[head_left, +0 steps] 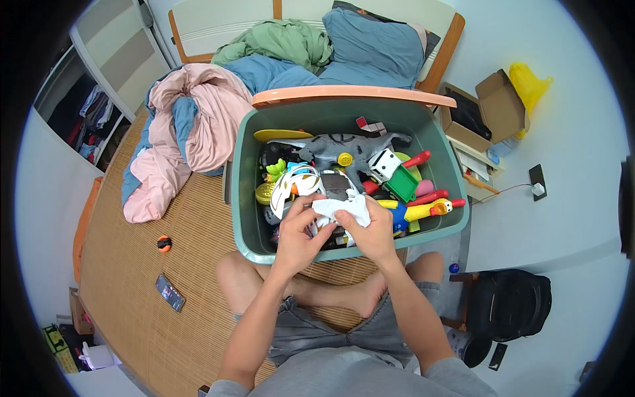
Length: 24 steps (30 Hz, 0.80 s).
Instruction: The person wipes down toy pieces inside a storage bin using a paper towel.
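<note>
A green bin full of toys stands in front of my crossed legs. Over its near side, both hands are at a crumpled white cloth or tissue. My right hand pinches it between thumb and fingers. My left hand touches its left end, fingers bent and somewhat apart. Left of the cloth lies a white and gold mask. Farther back is a grey stuffed toy. To the right are a green and white toy truck and a yellow rubber chicken.
The orange-rimmed lid stands behind the bin. A phone and an orange-black round object lie on the mat at left. Pink bedding is heaped back left. A black backpack stands right.
</note>
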Tool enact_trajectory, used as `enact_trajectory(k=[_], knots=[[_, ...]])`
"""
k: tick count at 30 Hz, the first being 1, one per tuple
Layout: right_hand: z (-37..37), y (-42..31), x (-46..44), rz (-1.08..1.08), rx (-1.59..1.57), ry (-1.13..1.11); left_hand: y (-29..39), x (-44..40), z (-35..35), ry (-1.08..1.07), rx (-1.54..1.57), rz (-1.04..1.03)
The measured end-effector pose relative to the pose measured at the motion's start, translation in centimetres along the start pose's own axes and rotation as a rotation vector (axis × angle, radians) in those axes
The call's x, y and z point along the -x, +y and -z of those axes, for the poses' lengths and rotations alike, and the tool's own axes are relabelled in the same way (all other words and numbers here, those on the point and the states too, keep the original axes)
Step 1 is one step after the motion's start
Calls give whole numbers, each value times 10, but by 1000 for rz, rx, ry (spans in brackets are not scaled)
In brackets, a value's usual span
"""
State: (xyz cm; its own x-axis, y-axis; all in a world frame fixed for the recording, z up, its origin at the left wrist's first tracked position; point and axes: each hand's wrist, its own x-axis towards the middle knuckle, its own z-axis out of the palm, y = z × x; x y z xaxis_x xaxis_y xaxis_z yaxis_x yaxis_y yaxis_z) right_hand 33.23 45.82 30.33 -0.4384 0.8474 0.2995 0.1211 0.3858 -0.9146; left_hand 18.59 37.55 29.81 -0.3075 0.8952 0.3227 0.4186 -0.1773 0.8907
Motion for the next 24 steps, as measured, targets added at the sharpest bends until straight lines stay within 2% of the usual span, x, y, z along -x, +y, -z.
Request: enact_trajectory(k=[2, 4, 7, 10, 12, 16, 18, 21, 24], knots=[[-4, -3, 1, -19, -132, 99, -3, -1, 0, 21, -12, -52], [-3, 0, 2, -91, -176, 107, 3, 0, 1, 27, -3, -42], [3, 5, -2, 87, -8, -41, 3, 0, 1, 5, 41, 55], [3, 3, -1, 65, 7, -58, -5, 1, 0, 33, 93, 40], [1, 2, 0, 25, -6, -32, -4, 0, 0, 4, 35, -77], [2, -1, -1, -22, -44, -10, -2, -1, 0, 22, -38, -121], [2, 5, -2, 29, -5, -42, 1, 0, 3, -10, 57, 28], [1, 2, -2, 87, 7, -52, 1, 0, 2, -5, 49, 21], [0, 3, 0, -1, 14, -27, 9, -1, 2, -3, 34, 2]])
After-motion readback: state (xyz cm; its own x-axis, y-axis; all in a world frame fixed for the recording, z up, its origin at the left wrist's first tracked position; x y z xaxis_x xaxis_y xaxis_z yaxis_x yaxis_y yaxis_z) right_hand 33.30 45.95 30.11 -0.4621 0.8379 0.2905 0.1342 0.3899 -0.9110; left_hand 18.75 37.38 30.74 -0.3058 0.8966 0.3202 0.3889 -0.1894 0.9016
